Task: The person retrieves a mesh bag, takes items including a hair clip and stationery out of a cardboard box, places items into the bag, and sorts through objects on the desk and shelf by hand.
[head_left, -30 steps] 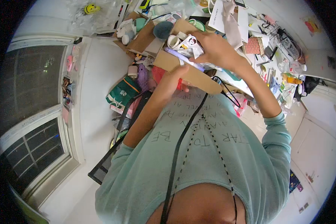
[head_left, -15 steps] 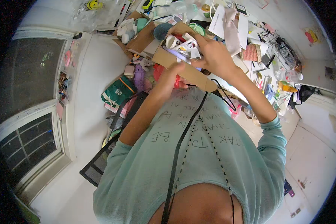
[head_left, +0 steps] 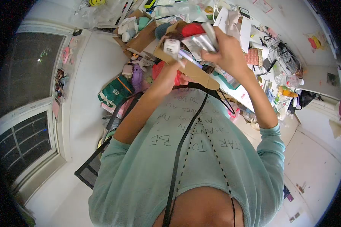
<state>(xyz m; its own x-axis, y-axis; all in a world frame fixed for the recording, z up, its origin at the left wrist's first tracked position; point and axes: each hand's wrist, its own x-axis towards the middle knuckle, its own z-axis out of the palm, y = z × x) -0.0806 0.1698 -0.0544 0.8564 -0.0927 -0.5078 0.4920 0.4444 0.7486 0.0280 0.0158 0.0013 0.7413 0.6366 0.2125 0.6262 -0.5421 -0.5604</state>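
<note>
My left hand (head_left: 170, 77) is closed on the near side of a small cardboard box (head_left: 199, 75), thumb over the rim. Some red material (head_left: 158, 70) shows behind and under that hand. Above the box's right part, my right hand (head_left: 229, 51) grips a bunch of silver and white tubes (head_left: 205, 41), blurred by motion; their exact kind is unclear. Inside the box are a white item with a printed label (head_left: 172, 46), a pale purple stick-like thing (head_left: 191, 59) and a red rounded thing (head_left: 193, 29) at the far side.
Another open cardboard box (head_left: 142, 39) stands to the left on the cluttered desk. A pink woven basket (head_left: 254, 56) sits to the right. A green bag (head_left: 115, 90) and a purple plush toy (head_left: 137, 73) lie at left, near a black chair part (head_left: 93, 166).
My right hand has risen from inside the box and moved slightly right, bringing out the silver and white tubes. The red rounded thing shows more now. My left hand stays on the box.
</note>
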